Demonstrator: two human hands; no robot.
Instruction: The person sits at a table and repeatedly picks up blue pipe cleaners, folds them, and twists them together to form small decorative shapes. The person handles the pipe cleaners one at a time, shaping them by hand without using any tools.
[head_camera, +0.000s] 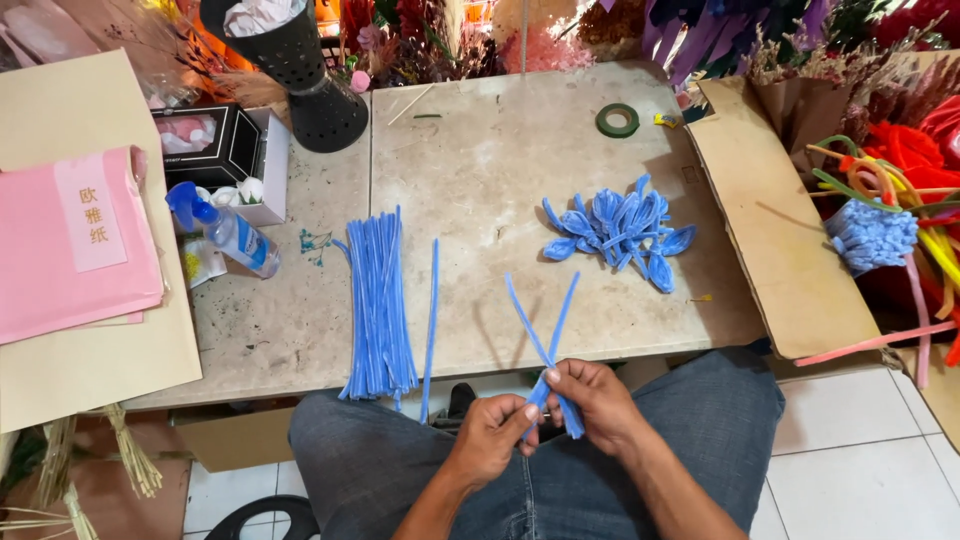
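Over my lap, my left hand (492, 430) and right hand (592, 398) both pinch shut on a bent blue pipe cleaner (545, 345). Its fold sits between my fingers, and its two ends stand up and away from me, splayed in a narrow V. Beyond on the worktop (480, 170) lie a single pipe cleaner (431, 320), a straight bundle (378, 300), and a heap of looped blue pieces (620, 228).

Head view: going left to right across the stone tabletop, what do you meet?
Pink paper pack → blue spray bottle → bundle of straight blue pipe cleaners → single blue pipe cleaner → pile of looped blue pipe-cleaner petals → cardboard box flap.
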